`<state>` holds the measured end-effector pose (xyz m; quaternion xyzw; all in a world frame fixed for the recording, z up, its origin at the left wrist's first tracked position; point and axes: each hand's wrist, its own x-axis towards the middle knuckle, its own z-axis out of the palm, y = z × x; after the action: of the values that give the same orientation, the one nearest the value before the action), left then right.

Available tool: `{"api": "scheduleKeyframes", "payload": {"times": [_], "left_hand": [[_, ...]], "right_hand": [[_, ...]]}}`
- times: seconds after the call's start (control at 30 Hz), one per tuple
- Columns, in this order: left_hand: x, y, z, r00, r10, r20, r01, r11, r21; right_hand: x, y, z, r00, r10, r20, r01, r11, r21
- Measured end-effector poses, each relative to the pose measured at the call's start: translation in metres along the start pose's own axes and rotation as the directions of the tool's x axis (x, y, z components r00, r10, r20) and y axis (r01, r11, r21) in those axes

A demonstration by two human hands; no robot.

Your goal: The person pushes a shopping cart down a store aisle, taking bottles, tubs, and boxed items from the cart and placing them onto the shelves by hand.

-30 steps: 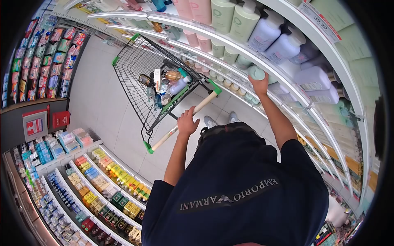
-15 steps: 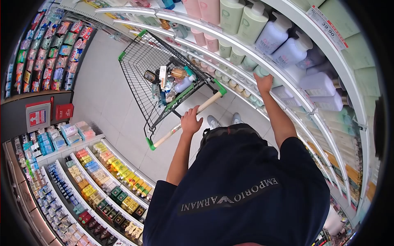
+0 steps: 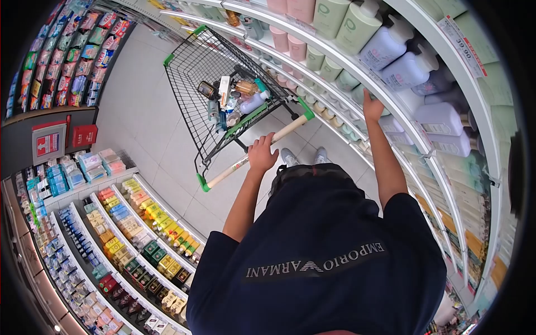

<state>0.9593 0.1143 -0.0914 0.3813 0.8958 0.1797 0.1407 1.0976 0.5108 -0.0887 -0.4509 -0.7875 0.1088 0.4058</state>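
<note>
My left hand (image 3: 261,153) is on the pale handle bar (image 3: 287,128) of a green-trimmed wire shopping cart (image 3: 190,95), fingers over the bar and thumb out to the side. At the right-hand shelves, my right hand (image 3: 372,107) reaches in below a white shelf edge, beside a pale green bottle (image 3: 358,94). One finger points up, apart from the others; the shelf edge hides part of the hand, and I see nothing held in it. In the cart lie a lilac bottle (image 3: 254,103), a white box (image 3: 224,91), a dark jar (image 3: 207,89) and several other packages.
Large lilac pump bottles (image 3: 386,42) and green pump bottles (image 3: 358,27) fill the upper shelf, above a price tag (image 3: 462,44). Across the aisle stand lower shelves of yellow bottles (image 3: 162,222) and a rack of bright packets (image 3: 67,70). Tiled floor (image 3: 134,100) lies between.
My right hand has come off the top of the pale green bottle and shifted slightly right. My left hand stays on the cart handle. The view has tilted slightly.
</note>
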Motion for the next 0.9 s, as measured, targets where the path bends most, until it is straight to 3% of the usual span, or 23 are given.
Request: {"api": "scheduleKeyframes", "payload": {"times": [0.1,0.37,0.5,0.57,0.9], "left_hand": [[-0.001,0.0,0.001,1.0,0.003,-0.015,-0.003,1.0,0.003],[-0.001,0.0,0.0,1.0,0.003,-0.023,-0.003,1.0,0.001],[0.0,0.001,0.0,1.0,0.004,-0.021,-0.004,1.0,-0.007],[0.0,0.0,0.001,1.0,0.006,-0.025,-0.006,1.0,-0.001],[0.0,-0.001,0.004,1.0,0.013,-0.016,-0.013,1.0,0.003]], "right_hand": [[0.01,0.005,0.001,0.997,0.013,0.077,-0.016,0.999,0.034],[0.021,0.037,0.023,0.992,0.032,0.124,-0.007,0.98,-0.197],[0.018,0.021,0.004,0.991,-0.022,0.135,0.036,0.994,-0.102],[0.017,-0.003,-0.014,0.99,0.034,0.135,-0.026,0.998,-0.065],[0.018,0.001,-0.004,0.995,0.033,0.091,-0.014,0.98,-0.197]]}}
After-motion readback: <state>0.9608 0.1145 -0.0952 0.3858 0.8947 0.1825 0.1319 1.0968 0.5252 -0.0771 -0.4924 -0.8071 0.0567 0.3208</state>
